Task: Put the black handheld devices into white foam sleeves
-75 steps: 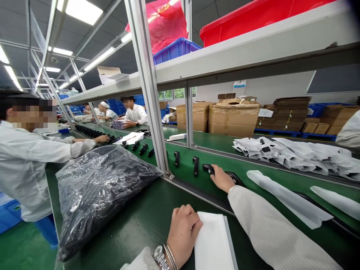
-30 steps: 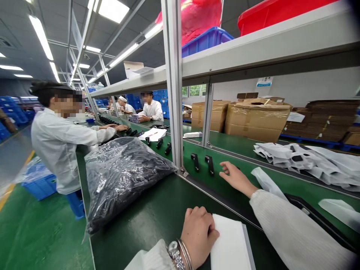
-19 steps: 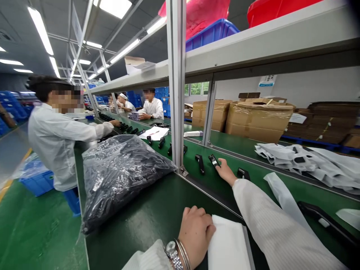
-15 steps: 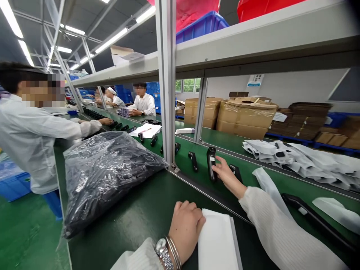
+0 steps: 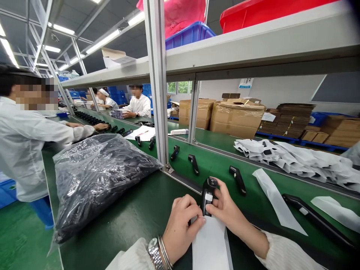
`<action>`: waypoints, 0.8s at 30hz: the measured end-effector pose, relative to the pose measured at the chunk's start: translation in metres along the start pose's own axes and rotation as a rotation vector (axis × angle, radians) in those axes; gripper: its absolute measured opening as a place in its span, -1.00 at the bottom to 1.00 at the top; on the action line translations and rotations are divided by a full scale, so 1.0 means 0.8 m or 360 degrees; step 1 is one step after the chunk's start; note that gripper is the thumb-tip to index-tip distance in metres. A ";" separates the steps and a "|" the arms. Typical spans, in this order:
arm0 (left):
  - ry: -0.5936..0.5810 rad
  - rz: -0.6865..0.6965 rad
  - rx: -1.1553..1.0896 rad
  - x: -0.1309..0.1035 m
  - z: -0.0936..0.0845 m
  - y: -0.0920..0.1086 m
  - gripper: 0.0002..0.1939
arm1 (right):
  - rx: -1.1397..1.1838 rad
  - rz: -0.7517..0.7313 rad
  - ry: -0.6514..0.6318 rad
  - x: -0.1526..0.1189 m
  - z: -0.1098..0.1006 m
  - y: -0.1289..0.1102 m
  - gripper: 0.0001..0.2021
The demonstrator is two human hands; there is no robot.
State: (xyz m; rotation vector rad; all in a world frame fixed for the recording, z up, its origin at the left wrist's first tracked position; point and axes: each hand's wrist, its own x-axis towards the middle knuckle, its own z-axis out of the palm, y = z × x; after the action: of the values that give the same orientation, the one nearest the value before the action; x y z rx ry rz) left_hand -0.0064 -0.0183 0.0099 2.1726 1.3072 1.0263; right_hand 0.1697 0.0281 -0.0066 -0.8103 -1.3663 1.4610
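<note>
My right hand (image 5: 225, 204) grips a black handheld device (image 5: 208, 193) with a small white label, upright at the top edge of a white sleeve (image 5: 209, 245). The lower end of the device meets the sleeve's edge; whether it is inside is hard to tell. My left hand (image 5: 182, 227), wearing a watch and bangles, pinches the sleeve's upper left corner. Beyond the metal rail, more black devices lie spaced out on the green surface, one (image 5: 237, 180) just past my right hand. A loose white sleeve (image 5: 278, 198) lies to the right.
A large plastic bag of dark items (image 5: 104, 176) fills the left of the table. A metal post (image 5: 157, 86) rises behind it to a shelf (image 5: 253, 41). White sleeves are piled (image 5: 292, 157) at the right. A co-worker (image 5: 25, 138) reaches over the line at left.
My right hand has brought the device from the green surface back to the sleeve. My left hand has gone from resting on the sleeve's corner to pinching its edge. The view has shifted slightly.
</note>
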 end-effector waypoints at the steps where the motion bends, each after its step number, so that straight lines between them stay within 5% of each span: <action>1: 0.0009 0.0002 -0.0022 0.000 0.000 0.000 -0.87 | -0.0011 0.0005 -0.0042 -0.002 0.003 0.001 -0.31; 4: -0.0014 0.0051 -0.0013 0.002 -0.001 0.000 -0.79 | -0.0024 -0.0021 -0.0023 -0.003 0.005 -0.001 -0.34; 11: -0.0127 0.0113 0.0312 0.004 0.005 -0.006 -0.73 | -0.0083 -0.0218 0.0409 0.016 -0.029 -0.021 -0.35; 20: -0.0210 -0.0086 0.0418 0.010 0.023 -0.015 -0.92 | -0.0071 -0.0196 0.0365 0.019 -0.023 -0.018 -0.35; 24: -0.0194 -0.0013 0.0431 0.013 0.027 -0.013 -0.78 | -0.0067 -0.0216 0.0390 0.017 -0.022 -0.024 -0.36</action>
State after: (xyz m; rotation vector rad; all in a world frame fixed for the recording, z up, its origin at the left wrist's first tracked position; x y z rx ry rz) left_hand 0.0068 -0.0033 -0.0071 2.3816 1.4673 0.7353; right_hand 0.1850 0.0460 0.0110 -0.8751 -1.2442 1.1898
